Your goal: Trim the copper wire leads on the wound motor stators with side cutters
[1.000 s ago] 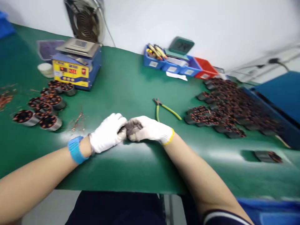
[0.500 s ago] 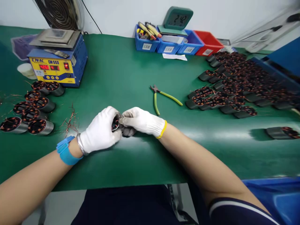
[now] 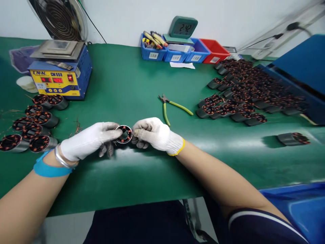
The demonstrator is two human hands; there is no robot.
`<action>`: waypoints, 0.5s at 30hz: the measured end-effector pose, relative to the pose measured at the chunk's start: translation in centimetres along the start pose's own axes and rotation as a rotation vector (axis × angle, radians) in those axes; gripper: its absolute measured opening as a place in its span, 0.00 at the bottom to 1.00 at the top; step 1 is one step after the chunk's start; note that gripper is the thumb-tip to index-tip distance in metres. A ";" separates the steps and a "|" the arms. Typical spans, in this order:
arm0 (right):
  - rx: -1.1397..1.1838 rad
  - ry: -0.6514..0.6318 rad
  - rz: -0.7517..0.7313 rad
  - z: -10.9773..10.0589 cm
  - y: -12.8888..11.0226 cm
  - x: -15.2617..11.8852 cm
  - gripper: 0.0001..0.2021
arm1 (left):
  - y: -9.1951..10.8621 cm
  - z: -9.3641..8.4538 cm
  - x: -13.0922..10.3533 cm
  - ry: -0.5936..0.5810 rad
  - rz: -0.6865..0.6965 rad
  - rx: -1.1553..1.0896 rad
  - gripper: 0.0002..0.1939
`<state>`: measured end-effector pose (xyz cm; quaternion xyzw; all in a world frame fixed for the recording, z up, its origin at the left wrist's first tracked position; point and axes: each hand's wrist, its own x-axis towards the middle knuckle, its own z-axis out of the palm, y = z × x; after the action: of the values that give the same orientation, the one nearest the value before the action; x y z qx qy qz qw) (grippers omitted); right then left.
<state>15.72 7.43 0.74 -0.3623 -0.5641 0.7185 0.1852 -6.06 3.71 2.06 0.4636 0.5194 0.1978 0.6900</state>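
Gleams as smooth bare metal around the rim of the ring-shaped coil (image 3: 131, 134), with copper-coloured wire (image 3: 123, 128) inside. Looks like matt cloth over the left hand (image 3: 91, 137) and the right hand (image 3: 153, 133), ribbed knit at the latter's cuff (image 3: 177, 144). Shines as polished metal on the bangle (image 3: 61, 158), beside the matt, smooth wristband (image 3: 52, 171). Spreads smooth and half-glossy across the tabletop (image 3: 122, 89). Shows dull metal at the head of the pliers (image 3: 164, 99), with plastic-looking grips (image 3: 181, 107). Reads as smooth plastic on the bins (image 3: 161, 55), matt paper on the strip (image 3: 182, 65)
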 end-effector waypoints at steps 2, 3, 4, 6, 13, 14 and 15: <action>0.036 -0.020 -0.006 -0.2 0.1 0.0 0.09 | 0.5 0.3 -0.3 0.038 0.087 -0.009 0.26; 0.060 -0.025 -0.013 -0.2 0.2 0.0 0.10 | 0.6 0.5 -0.5 0.090 0.180 -0.012 0.28; 0.086 -0.025 -0.022 -0.3 0.4 0.1 0.11 | 0.6 0.8 -0.7 0.149 0.290 0.004 0.28; 0.149 -0.017 -0.052 -0.5 0.6 0.2 0.12 | 0.4 1.5 -1.1 0.272 0.532 0.110 0.19; 0.151 -0.096 -0.090 -0.4 0.4 -0.3 0.10 | -1.3 3.1 -1.5 0.731 0.940 0.484 0.12; 0.116 -0.091 -0.085 -0.4 0.3 -0.4 0.10 | -1.3 2.9 -1.2 0.711 0.786 0.370 0.10; 0.085 -0.075 -0.087 -0.4 0.2 -0.5 0.09 | -1.2 2.5 -0.9 0.611 0.579 0.248 0.14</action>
<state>16.41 7.29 0.69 -0.3023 -0.5549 0.7461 0.2100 -4.36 1.36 1.63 0.5897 0.5681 0.4472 0.3598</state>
